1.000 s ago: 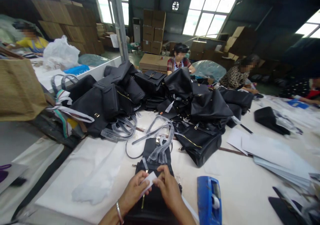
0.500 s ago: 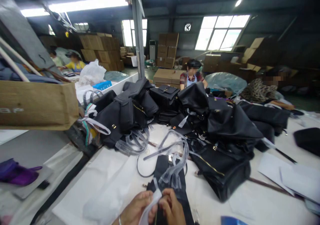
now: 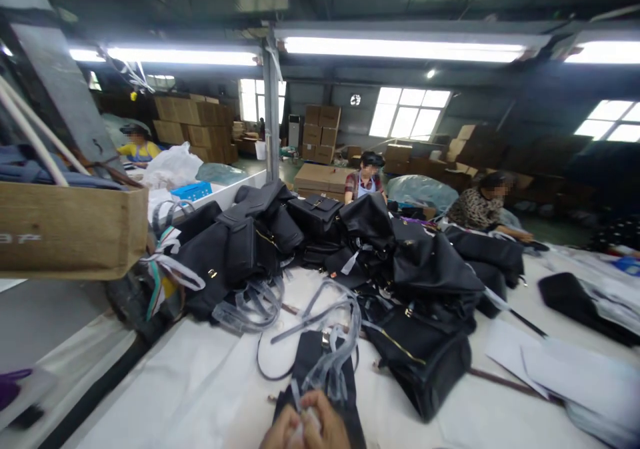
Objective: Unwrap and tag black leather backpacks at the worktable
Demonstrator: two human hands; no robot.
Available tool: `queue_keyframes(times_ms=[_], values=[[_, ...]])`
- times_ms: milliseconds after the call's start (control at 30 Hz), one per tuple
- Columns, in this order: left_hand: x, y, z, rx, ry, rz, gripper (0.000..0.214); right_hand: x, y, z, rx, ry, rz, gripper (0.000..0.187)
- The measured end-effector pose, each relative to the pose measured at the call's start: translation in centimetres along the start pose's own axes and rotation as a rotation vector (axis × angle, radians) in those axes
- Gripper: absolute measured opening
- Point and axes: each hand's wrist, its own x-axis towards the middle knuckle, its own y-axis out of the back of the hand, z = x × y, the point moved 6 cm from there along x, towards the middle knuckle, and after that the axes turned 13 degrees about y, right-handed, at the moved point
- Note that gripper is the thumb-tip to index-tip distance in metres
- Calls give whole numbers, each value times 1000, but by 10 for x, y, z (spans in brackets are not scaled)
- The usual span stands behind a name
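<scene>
The left hand and right hand meet, each grip pinching a thin whitish strip between them, above a flat black bag; grey straps in clear plastic lie across that bag; beyond, plump black bags crowd the white table; behind them is a co-worker in a plaid shirt.

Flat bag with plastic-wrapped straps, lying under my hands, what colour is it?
The flat bag is black; the head view shows it best.
</scene>
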Motion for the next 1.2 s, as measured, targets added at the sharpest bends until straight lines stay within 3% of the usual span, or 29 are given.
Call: queue_keyframes(times_ms=[100,200,300,433,667,1000,1200], values=[[-15,3,-5,-16,-42,36,45,-6,-1,-18,-9,42,-22,20],[-26,6,-10,38,27,-63,46,-4,4,-24,-18,46,10,19],[-36,13,-17,89,74,-117,47,-9,8,-13,33,-15,94,26],[-40,22,-24,70,76,-59,46,-41,-6,12,148,-130,225,43],[-39,25,-27,32,38,34,48,-82,-43,8,63,-114,185,27],[-60,8,-10,-85,22,-75,47,-73,-46,3,-132,-102,263,5],[-51,12,-16,63,57,56,52,-72,-48,0,-348,-25,313,9]])
